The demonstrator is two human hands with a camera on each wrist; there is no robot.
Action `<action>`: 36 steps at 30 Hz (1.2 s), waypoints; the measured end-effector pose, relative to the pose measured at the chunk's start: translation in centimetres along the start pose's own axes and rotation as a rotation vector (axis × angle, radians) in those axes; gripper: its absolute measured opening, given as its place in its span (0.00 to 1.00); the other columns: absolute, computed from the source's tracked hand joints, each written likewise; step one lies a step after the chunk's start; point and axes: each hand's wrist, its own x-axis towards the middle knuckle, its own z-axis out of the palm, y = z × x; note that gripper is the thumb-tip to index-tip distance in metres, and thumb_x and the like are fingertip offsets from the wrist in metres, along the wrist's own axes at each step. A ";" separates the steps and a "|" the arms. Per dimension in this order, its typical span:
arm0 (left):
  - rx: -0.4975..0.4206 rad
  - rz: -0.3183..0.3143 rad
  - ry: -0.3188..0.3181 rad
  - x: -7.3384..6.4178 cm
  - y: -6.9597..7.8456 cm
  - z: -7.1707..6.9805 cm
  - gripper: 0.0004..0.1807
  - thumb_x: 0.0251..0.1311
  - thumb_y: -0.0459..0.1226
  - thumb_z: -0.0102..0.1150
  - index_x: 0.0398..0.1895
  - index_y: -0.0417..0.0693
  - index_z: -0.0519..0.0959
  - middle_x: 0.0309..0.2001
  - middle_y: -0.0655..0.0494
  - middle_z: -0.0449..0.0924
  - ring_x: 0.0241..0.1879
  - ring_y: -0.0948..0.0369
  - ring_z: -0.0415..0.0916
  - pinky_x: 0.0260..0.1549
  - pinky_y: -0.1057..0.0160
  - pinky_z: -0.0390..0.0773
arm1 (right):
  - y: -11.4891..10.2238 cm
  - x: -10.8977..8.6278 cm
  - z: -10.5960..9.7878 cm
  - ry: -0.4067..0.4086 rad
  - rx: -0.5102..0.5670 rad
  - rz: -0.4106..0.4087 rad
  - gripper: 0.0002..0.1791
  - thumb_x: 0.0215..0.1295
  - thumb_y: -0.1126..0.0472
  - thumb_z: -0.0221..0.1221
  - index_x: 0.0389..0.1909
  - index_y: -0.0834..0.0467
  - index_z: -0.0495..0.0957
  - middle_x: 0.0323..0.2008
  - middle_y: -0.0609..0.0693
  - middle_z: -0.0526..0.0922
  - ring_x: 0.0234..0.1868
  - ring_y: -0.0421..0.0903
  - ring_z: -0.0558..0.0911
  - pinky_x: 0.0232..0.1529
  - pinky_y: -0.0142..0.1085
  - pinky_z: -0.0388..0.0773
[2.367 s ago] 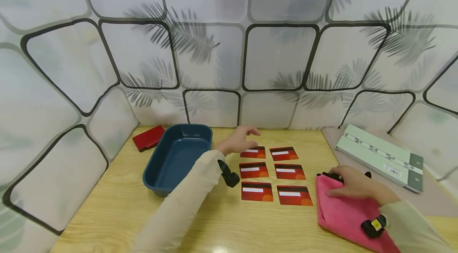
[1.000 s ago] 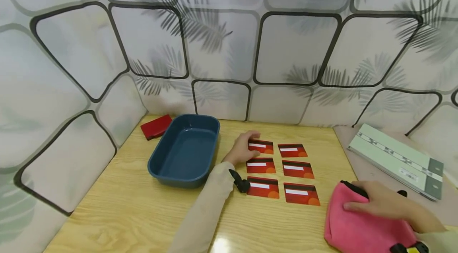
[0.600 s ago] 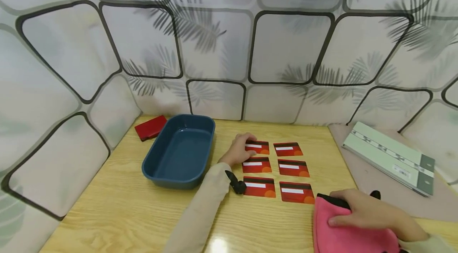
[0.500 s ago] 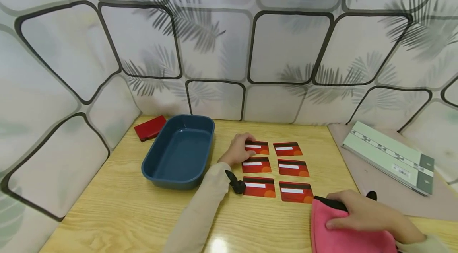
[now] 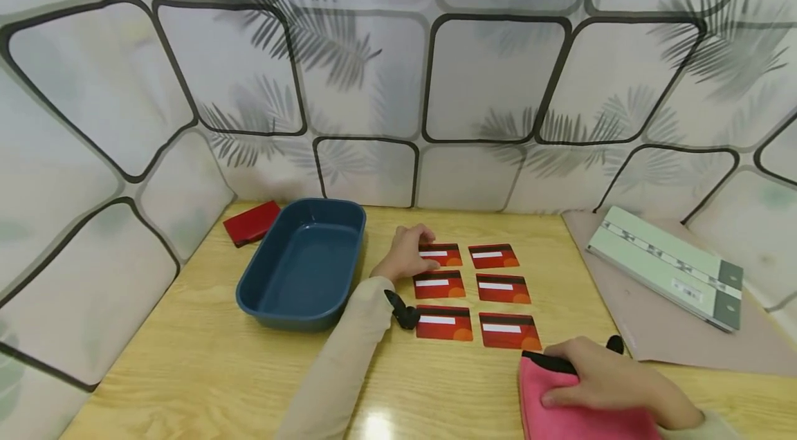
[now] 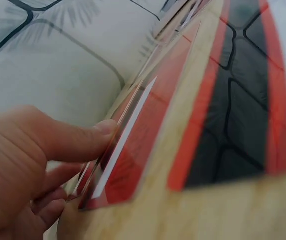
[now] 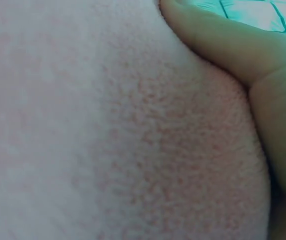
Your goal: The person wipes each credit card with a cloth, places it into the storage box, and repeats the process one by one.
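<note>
Several red bank cards lie in two columns, black stripe side up, on the wooden table. My left hand (image 5: 401,253) pinches the back-left card (image 5: 445,254) at its left end, with the thumb on its near edge. In the left wrist view the thumb presses this card (image 6: 143,150), and the fingers curl at its far side. My right hand (image 5: 604,378) grips a pink fabric pouch (image 5: 579,423) by its black-edged top, in front of the right column. Pink fuzzy fabric (image 7: 123,125) fills most of the right wrist view.
A deep blue plastic tray (image 5: 249,308) stands left of my left forearm. Behind it lies a red wallet-like item (image 5: 252,222). At right, a pale green boxed book or binder (image 5: 666,263) sits on a greyish pink mat (image 5: 629,322). Patterned curtain walls surround the table.
My left hand has come down onto the back-left card, its fingers closing on the card's end. The right hand has shifted the pouch left and toward me. The head view has moved.
</note>
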 end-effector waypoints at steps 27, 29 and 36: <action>-0.053 -0.059 0.066 -0.3 -0.2 0.2 0.24 0.48 0.38 0.74 0.45 0.44 0.72 0.56 0.41 0.57 0.58 0.47 0.52 0.59 0.49 0.60 | -2.6 0.3 -0.1 0.063 -0.183 0.131 0.31 0.53 0.33 0.62 0.50 0.51 0.78 0.35 0.33 0.75 0.35 0.32 0.70 0.33 0.30 0.69; -0.068 -0.050 0.076 -0.4 -0.2 0.3 0.24 0.48 0.37 0.74 0.45 0.44 0.72 0.56 0.41 0.57 0.58 0.46 0.55 0.58 0.48 0.61 | -2.8 0.4 -0.2 0.082 -0.216 0.115 0.32 0.53 0.33 0.62 0.51 0.51 0.77 0.36 0.33 0.75 0.37 0.32 0.70 0.34 0.31 0.70; -0.083 -0.001 0.067 -0.7 -0.3 0.2 0.25 0.50 0.34 0.72 0.48 0.43 0.70 0.52 0.43 0.71 0.50 0.48 0.72 0.53 0.51 0.73 | -3.6 1.3 -0.9 0.093 -0.193 0.024 0.30 0.55 0.35 0.62 0.50 0.52 0.74 0.32 0.33 0.73 0.33 0.31 0.69 0.31 0.29 0.67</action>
